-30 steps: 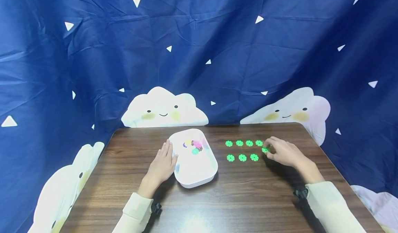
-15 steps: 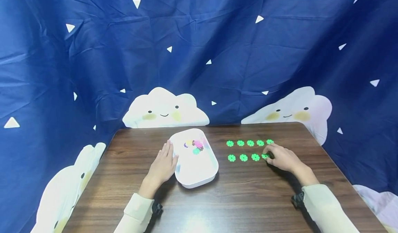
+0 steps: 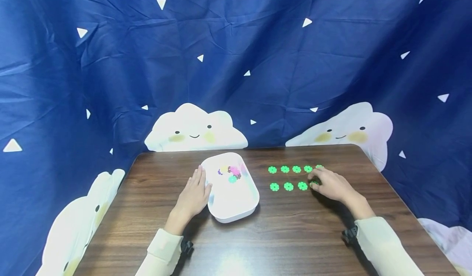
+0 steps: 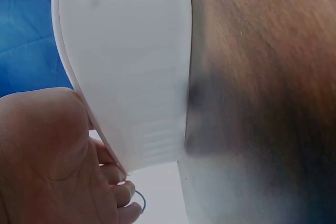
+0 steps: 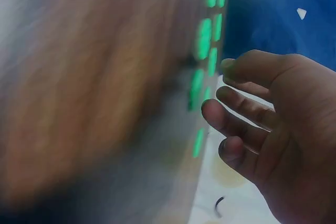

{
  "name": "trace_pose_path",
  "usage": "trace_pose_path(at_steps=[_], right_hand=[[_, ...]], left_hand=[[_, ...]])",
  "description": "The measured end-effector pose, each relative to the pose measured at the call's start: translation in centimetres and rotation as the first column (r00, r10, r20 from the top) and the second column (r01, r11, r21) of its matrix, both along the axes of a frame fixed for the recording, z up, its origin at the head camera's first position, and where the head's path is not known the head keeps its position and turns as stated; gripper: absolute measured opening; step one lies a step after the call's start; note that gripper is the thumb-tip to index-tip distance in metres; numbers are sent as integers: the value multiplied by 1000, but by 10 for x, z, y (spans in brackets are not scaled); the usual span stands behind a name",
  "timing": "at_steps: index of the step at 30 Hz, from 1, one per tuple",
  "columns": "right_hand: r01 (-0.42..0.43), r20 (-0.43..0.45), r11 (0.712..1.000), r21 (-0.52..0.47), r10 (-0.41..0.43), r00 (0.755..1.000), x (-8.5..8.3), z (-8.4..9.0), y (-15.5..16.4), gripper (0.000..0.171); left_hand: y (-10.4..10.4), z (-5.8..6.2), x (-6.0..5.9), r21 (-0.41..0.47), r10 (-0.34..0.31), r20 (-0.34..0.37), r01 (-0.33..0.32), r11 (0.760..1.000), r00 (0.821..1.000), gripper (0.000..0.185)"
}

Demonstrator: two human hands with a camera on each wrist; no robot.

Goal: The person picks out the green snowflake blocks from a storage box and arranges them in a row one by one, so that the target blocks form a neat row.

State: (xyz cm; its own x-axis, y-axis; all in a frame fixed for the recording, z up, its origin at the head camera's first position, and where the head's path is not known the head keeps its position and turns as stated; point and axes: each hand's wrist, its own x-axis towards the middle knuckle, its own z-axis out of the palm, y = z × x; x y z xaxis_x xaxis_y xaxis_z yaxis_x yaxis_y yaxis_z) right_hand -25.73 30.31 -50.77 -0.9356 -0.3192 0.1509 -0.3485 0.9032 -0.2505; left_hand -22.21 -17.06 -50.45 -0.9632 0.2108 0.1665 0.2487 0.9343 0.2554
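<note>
Green flower-shaped discs lie in two rows on the table, the far row (image 3: 285,169) and the near row (image 3: 288,186). My right hand (image 3: 333,186) is over the right end of both rows, partly hiding a near-row disc (image 3: 313,184) and the last far-row disc (image 3: 320,167). In the right wrist view its fingers (image 5: 231,116) are loosely bent with nothing between them, beside the green discs (image 5: 197,88). My left hand (image 3: 192,193) rests with straight fingers along the left rim of a white tray (image 3: 232,202).
Several small flower pieces (image 3: 234,171), pink, yellow, purple, brown and teal, lie inside the tray's far half. The brown wooden table (image 3: 295,235) reaches back to a blue curtain (image 3: 265,63) with white clouds.
My right hand placed a green disc at the far row's right end, then moved to the near row, where another disc now lies under the fingers. The left hand stayed still.
</note>
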Motion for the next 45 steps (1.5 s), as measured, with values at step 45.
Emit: trace_pose_path(at_steps=[45], right_hand=[[-412,226,892,187,369,901,-72,65,-264,5]], left_hand=[[-2,-1,-2,-1,4,55,-4,1000,998,66]])
